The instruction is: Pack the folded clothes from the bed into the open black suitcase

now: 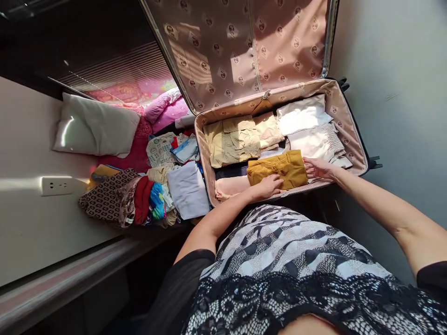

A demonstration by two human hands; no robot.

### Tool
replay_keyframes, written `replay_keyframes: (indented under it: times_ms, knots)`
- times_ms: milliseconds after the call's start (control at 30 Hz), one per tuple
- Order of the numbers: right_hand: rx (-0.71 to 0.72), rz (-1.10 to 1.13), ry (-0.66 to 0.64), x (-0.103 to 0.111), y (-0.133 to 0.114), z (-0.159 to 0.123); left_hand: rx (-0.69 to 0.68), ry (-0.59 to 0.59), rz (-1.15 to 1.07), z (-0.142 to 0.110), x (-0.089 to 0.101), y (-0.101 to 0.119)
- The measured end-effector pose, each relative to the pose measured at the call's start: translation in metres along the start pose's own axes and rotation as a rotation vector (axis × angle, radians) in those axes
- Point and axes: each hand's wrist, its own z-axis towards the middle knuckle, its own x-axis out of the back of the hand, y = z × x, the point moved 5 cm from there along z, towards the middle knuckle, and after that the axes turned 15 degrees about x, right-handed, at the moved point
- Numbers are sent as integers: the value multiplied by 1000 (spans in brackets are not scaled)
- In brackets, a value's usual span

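A folded mustard-yellow garment (pixel 275 168) lies at the front of the open suitcase (pixel 356 135), on top of other folded clothes. My left hand (pixel 268 186) rests on its front edge, fingers stretched out and slightly apart. At the garment's right end is my right hand (pixel 318 168), its fingers extended and touching the edge. Behind it lie folded beige clothes (pixel 232 142) and a peach garment (pixel 268 130). White folded clothes (pixel 302 114) fill the right side. A pale pink piece (pixel 230 187) sits at the front left.
The patterned lid (pixel 223 51) stands raised at the back. Left of the suitcase are a grey-lilac folded garment (pixel 188 190), a heap of mixed clothes (pixel 108 195) and a white pillow (pixel 99 125). A wall (pixel 401 116) rises close on the right.
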Motion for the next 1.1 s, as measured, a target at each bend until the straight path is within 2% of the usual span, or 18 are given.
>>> replay_keyframes:
  times_ms: [33, 100, 200, 267, 400, 433, 500, 567, 600, 700, 767, 867, 933, 1000, 1100]
  knots:
    - [-29, -3, -9, 1, 11, 0, -1, -8, -28, -2, -5, -12]
    - [-20, -4, -37, -3, 19, 1, 5, 28, -28, -11, -3, -36]
    - [228, -234, -67, -9, 7, 8, 28, 62, 32, -23, 5, -62]
    - [330, -509, -115, -11, 1, 11, 41, 49, 69, -21, 2, -67]
    - [321, -1084, -211, -7, 8, 10, 73, -37, 110, -4, -19, -54]
    - [407, -1221, -193, -7, 8, 8, 81, -55, 118, 0, -23, -51]
    - [724, -1418, -197, -14, 8, 4, 86, -51, 148, 5, -29, -49]
    - [970, -1477, -296, -24, 20, 6, 79, 6, 184, 5, -31, -52]
    - [1014, -1492, -360, -28, 31, 11, 72, 42, 199, 5, -32, -55]
    - [940, -1579, -473, -30, 65, 38, 43, 137, 223, 5, -37, -61]
    - [863, -1637, -506, -26, 81, 54, 26, 154, 229, 9, -39, -62]
    - [807, -1670, -521, -19, 89, 66, 28, 96, 211, 16, -36, -57]
    - [777, -1668, -512, -14, 87, 69, 74, 89, 138, 12, -24, -54]
    - [747, -1663, -514, -12, 84, 70, 124, 188, 20, -5, -5, -56]
    - [699, -1679, -525, -13, 78, 71, 150, 454, -173, -66, 29, -80]
